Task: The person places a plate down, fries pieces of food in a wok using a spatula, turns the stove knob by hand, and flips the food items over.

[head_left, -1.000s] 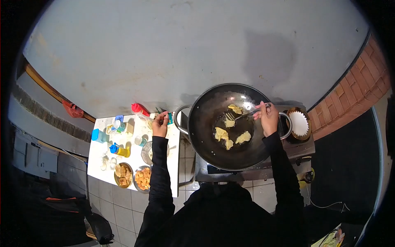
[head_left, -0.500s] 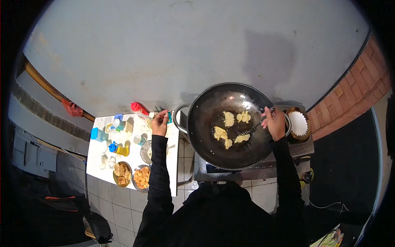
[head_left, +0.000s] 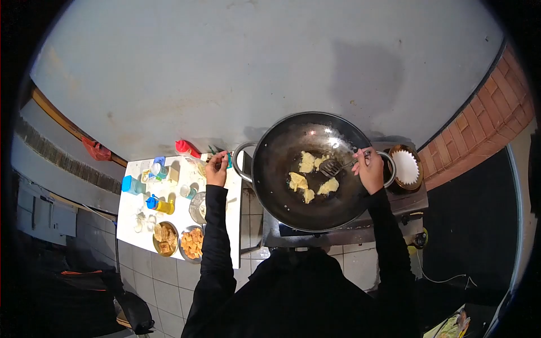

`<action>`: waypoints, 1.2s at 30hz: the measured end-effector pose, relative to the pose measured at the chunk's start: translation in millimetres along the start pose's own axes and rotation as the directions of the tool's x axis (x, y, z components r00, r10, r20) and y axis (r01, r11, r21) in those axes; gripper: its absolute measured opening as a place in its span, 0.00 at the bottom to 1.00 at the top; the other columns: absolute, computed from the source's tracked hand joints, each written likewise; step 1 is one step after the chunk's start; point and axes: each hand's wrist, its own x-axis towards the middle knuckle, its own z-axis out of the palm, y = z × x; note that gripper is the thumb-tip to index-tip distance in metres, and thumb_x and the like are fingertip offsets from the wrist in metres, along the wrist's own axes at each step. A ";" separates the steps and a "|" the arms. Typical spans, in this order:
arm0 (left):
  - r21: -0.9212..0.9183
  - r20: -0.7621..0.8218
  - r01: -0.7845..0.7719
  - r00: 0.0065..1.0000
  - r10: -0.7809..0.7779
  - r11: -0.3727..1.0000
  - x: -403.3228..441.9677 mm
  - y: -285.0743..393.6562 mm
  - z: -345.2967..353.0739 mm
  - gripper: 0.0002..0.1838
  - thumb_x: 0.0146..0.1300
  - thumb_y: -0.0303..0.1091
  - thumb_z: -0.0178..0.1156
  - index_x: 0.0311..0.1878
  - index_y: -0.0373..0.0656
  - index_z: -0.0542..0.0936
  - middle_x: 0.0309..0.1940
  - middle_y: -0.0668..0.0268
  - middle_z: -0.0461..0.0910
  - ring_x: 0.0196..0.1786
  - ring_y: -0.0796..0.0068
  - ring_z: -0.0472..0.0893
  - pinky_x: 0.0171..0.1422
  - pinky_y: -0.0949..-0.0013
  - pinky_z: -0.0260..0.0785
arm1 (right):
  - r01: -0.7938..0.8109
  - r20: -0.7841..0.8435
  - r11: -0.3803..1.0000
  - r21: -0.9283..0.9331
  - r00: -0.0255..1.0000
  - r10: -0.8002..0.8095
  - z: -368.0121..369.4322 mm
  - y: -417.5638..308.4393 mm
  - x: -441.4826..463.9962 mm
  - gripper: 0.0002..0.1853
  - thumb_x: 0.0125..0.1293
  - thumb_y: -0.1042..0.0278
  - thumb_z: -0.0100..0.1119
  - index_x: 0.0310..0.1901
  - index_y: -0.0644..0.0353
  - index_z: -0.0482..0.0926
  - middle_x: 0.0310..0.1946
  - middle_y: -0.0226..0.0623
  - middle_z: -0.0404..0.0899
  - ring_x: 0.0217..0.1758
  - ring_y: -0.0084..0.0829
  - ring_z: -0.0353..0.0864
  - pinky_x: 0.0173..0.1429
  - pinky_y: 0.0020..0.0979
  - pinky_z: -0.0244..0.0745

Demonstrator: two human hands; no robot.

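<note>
My right hand (head_left: 370,170) is closed round the handle of a slotted spatula (head_left: 331,168) above the right side of a large dark wok (head_left: 284,205). The spatula's head touches or overlaps a battered piece at the upper right. Several pale yellow battered pieces (head_left: 298,181) lie in the middle of the wok. Left of the wok's left handle (head_left: 239,163), my left hand (head_left: 216,169) is raised over the table edge, its fingers drawn together. Anything between those fingertips is too small to make out.
The wok stands on a metal stove (head_left: 349,230). A paper-lined bowl (head_left: 405,168) sits to its right. On the white table (head_left: 132,217) are a bowl of brown pieces (head_left: 165,239), a plate of orange pieces (head_left: 192,243), a yellow bottle (head_left: 162,205) and a red bottle (head_left: 186,148).
The spatula has moved up and left within the wok, from the lower-right piece to the upper-right one, and its head now shows broad side up. My left hand stays raised.
</note>
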 end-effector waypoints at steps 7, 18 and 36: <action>0.008 0.001 0.017 1.000 -0.017 1.000 3.0 -7.0 -1.7 0.12 0.65 0.34 0.60 0.48 0.37 0.80 0.34 0.69 0.81 0.35 0.85 0.76 0.41 0.79 0.68 | 0.114 0.038 0.983 -0.147 0.993 -0.110 -2.4 -1.5 -3.9 0.09 0.69 0.69 0.51 0.35 0.67 0.71 0.26 0.41 0.81 0.18 0.25 0.78 0.23 0.28 0.68; 0.033 -0.001 0.014 1.000 -0.014 0.999 0.0 4.0 -0.6 0.11 0.65 0.33 0.59 0.47 0.37 0.80 0.33 0.71 0.79 0.34 0.85 0.75 0.40 0.79 0.67 | 0.167 0.074 0.977 -0.131 0.985 -0.158 9.6 -44.8 -16.5 0.05 0.67 0.72 0.53 0.37 0.65 0.72 0.21 0.40 0.79 0.18 0.27 0.78 0.23 0.29 0.68; -0.018 -0.020 0.004 1.000 -0.005 1.000 0.8 1.2 -5.5 0.12 0.66 0.34 0.60 0.48 0.38 0.80 0.32 0.72 0.79 0.32 0.87 0.73 0.39 0.79 0.67 | 0.106 0.175 0.987 -0.119 0.981 -0.085 54.2 -7.5 7.2 0.07 0.67 0.70 0.52 0.36 0.66 0.72 0.24 0.44 0.78 0.19 0.36 0.78 0.27 0.36 0.69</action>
